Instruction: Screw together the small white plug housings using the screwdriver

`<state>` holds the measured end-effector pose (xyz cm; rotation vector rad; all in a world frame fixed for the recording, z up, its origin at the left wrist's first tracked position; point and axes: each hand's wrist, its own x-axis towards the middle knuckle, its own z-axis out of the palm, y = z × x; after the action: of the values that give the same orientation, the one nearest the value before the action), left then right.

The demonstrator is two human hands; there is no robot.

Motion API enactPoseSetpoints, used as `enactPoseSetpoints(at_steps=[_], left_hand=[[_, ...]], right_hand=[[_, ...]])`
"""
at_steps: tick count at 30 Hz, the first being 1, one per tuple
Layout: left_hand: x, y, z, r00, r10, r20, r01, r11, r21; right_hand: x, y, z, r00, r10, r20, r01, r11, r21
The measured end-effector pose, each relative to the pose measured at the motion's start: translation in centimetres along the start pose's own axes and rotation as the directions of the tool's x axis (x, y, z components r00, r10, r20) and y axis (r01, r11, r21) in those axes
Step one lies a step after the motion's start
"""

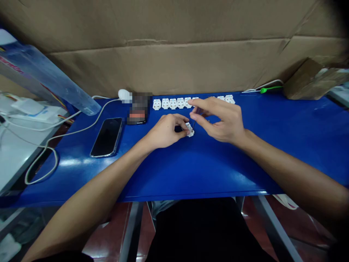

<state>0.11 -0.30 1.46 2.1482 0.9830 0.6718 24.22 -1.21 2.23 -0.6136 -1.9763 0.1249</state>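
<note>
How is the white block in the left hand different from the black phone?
The white plastic block is small and lumpy, but the black smartphone is much bigger and smooth. The left hand holds the block, while no hand touches the phone. Both are on the blue table.

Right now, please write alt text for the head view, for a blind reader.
The left hand grips a small white connector on a blue table, the right hand holds a thin tool at it; similar connectors stand in a row behind.

Bright glare on the blue table [163, 174]
</note>
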Motion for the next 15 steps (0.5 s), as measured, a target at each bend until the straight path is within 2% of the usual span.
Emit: enactPoseSetpoints(at_steps=[4, 7, 10, 13, 15], left_hand=[[0.05, -0.06, -0.06, 1.000, 0.003, 0.008, -0.003, 1.000, -0.001], [0.08, -0.08, -0.12, 1.000, -0.005, 0.015, 0.005, 1.000, 0.005], [0.04, -0.08, -0.13, 1.000, -0.018, 0.013, 0.018, 1.000, -0.011], [0.01, -0.17, -0.10, 1.000, -0.016, 0.013, 0.016, 1.000, -0.020], [0.03, -0.29, -0.07, 1.000, -0.009, 0.013, 0.009, 1.000, -0.022]], right_hand=[[0.15, -0.05, -0.22, 0.996, 0.047, 0.078, -0.052, 0.997, 0.064], [0.17, -0.31, -0.12, 0.996, 0.072, -0.053, -0.070, 0.996, 0.047], [0.12, -0.08, 0.07, 0.991, -0.002, -0.137, 0.004, 1.000, 0.017], [0.09, 0.29, 0.03, 0.993, -0.090, -0.072, 0.090, 0.996, 0.002], [0.11, 0.25, -0.10, 0.997, -0.083, -0.003, 0.083, 0.996, 0.014]])
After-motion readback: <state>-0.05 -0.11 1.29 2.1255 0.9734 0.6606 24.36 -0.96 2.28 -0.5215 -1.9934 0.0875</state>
